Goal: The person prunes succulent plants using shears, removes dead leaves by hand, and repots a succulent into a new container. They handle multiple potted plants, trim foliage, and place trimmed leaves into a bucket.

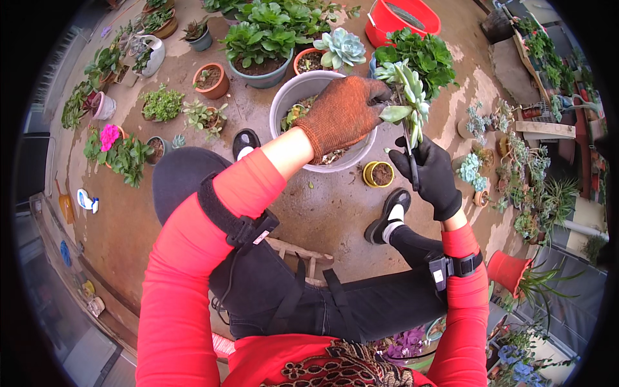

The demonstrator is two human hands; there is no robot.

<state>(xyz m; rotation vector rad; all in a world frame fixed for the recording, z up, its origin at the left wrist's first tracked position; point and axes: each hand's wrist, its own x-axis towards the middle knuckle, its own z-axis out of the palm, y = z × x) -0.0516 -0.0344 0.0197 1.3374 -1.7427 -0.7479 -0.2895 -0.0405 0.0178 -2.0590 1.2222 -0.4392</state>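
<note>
My left hand (342, 116), in an orange-brown knit glove, reaches over a large grey pot (284, 103). Its fingers are closed at the stem of a pale green succulent cutting (416, 97) with plump pointed leaves. My right hand (432, 171), gloved in black, grips a slim dark-handled tool (413, 169). That tool points up at the leaves of the cutting; its exact kind is hard to make out. Inside the grey pot are soil, leafy bits and debris, partly hidden by my left hand. A small yellow pot (378, 174) of soil stands below, between my hands.
A blue-green pot (261, 79) with a leafy plant, a terracotta pot (211, 80) and a red bucket (396, 26) stand beyond. Potted succulents line the right side. At left are a pink-flowered plant (111, 137) and a spray bottle (86, 200). My shoes (387, 216) rest near the pots.
</note>
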